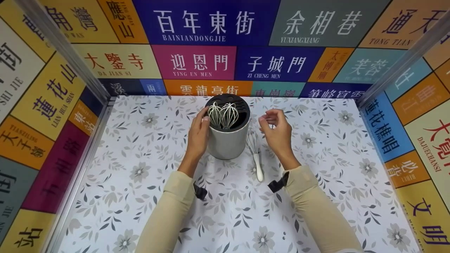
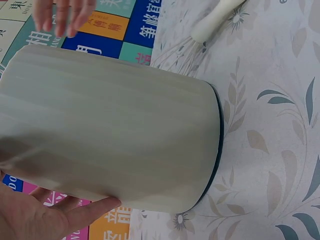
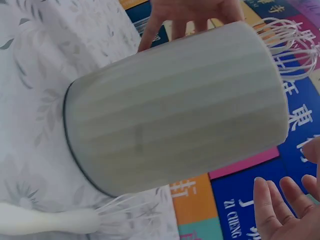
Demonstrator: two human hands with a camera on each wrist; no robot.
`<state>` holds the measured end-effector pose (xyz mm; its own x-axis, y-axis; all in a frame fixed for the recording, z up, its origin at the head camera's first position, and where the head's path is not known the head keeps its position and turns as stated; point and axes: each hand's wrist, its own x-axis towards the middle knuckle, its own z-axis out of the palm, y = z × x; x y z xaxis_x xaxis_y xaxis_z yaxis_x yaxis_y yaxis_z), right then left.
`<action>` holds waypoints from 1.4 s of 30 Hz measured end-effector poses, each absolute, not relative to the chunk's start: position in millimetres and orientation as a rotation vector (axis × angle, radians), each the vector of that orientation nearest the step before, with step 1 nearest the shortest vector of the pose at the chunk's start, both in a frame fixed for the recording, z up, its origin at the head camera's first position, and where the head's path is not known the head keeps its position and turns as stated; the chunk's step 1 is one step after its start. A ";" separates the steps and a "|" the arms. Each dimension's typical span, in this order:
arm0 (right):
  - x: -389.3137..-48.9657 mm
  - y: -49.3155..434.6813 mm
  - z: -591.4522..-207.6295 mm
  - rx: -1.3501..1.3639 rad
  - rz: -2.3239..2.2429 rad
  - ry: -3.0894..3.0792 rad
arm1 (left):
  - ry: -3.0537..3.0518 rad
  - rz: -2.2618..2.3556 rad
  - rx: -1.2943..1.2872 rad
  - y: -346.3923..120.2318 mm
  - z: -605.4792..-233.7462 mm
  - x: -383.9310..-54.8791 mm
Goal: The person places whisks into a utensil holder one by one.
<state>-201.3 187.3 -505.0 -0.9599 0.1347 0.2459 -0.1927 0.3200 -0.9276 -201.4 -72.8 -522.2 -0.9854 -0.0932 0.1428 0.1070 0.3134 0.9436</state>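
A light grey utensil holder (image 1: 226, 144) with a black slotted insert (image 1: 242, 103) stands upright on the table. Two whisks (image 1: 228, 114) stick out of its top, wire loops upward. My left hand (image 1: 197, 137) rests against the holder's left side, fingers fairly straight; in the left wrist view a finger touches the grey wall. To the right of the holder, my right hand (image 1: 278, 131) is raised with loosely bent fingers and nothing in it. Between that hand and the holder, another whisk (image 1: 257, 165) with a white handle lies on the table, handle toward me.
The table is covered with a floral-patterned cloth (image 1: 140, 211). Colourful panels with Chinese lettering (image 1: 200, 63) rise at the back and both sides. Metal posts (image 1: 393, 52) stand at the back corners.
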 end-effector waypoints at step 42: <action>-162.0 205.3 -586.9 -0.306 1.570 -2.925 | -2.414 -1.725 -0.025 -73.4 -521.6 -201.5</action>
